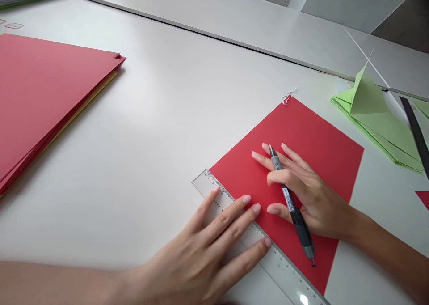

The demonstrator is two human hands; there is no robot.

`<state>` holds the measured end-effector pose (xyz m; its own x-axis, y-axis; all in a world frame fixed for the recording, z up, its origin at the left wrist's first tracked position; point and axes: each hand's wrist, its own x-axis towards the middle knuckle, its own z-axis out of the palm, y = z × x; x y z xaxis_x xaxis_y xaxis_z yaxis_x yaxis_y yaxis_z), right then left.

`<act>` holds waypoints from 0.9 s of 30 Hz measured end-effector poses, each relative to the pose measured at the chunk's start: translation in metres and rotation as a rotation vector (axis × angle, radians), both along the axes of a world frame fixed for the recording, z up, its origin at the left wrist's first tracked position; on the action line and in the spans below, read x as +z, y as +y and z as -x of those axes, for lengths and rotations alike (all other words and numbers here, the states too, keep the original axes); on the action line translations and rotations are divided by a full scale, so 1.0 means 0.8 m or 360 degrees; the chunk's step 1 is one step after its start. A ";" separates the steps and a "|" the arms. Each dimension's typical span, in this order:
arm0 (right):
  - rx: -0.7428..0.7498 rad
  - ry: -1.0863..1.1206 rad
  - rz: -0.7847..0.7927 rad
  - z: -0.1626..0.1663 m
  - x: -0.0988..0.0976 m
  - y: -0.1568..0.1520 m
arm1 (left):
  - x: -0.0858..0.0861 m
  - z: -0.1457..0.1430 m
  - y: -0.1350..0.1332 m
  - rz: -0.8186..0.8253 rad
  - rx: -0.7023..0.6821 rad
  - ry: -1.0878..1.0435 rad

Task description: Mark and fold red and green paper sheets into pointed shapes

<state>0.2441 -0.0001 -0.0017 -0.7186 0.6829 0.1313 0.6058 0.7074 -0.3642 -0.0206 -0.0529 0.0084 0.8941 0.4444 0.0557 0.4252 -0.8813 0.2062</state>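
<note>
- The left hand point(214, 247) lay flat on a clear ruler point(208, 183), fingers straight and slightly apart, pressing it down
- The ruler ran along the lower left edge of a red sheet point(308, 126), and its near end left the picture at the bottom
- The right hand point(303, 195) rested on the red sheet with most fingers stretched out and spread; 1 finger curled over a pen point(292, 208) and pinned it against the hand
- The pen lay aslant across that hand, its grey grip and tip pointing back toward the person
- The red sheet lay flat and turned at an angle on a pale, smooth table point(161, 117), right of centre
- A small white paper scrap point(288, 95) sat at the sheet's far corner
- A stack of red paper point(43, 95) lay well apart at the left, with a yellow sheet showing in its edge
- Folded green paper point(378, 117) lay at the right, 1 flap standing up, a black strip point(416, 135) just beside it
- A second pale table point(268, 23) met the first along a dark seam; beyond it showed light wall panels and dark floor point(410, 21)
</note>
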 end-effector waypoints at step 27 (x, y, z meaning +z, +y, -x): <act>0.0230 -0.0073 0.0046 0.004 0.001 -0.004 | 0.001 0.001 0.001 0.0015 -0.0013 0.0006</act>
